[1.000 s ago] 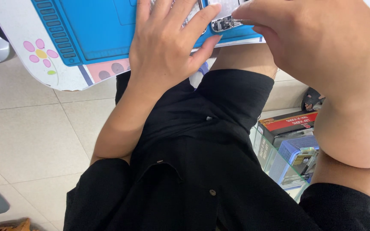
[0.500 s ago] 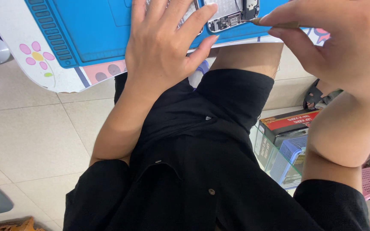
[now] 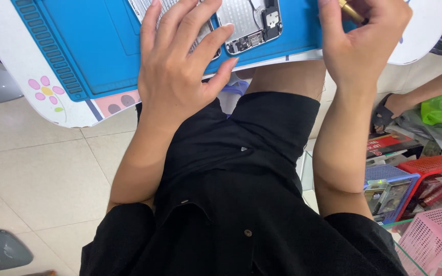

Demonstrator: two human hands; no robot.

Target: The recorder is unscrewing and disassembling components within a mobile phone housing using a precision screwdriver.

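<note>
Pale floor tiles (image 3: 37, 174) fill the left of the frame, and a small white table with a flower print (image 3: 52, 110) runs across the top, covered by a blue work mat (image 3: 93, 46). On the mat, at the upper middle of the frame, an opened phone (image 3: 249, 23) is laid with its metal inner side and small parts exposed.

The left hand (image 3: 180, 76) is spread flat, fingers splayed, and is pressed down over the left part of the phone, with the thumb reaching toward its lower edge. The right hand (image 3: 361, 41), at the upper right, is closed around a brass-coloured tool handle (image 3: 351, 11), pinched between thumb and fingers; the tip of the tool is cut off by the frame edge and cannot be seen.

Several risks can be judged from this. The phone is lying close to the near edge of the mat, above the person's lap, so it could be pushed off if the left hand's pressure is eased or shifted. Exposed parts and thin cables could be bent or smeared under the spread fingers. If the tool is driven at an angle or slips, a screw head or a connector might be marred. Small loose parts could be knocked off the mat toward the floor or the coloured plastic baskets (image 3: 425, 204) at the lower right, where they would be hard to recover.
</note>
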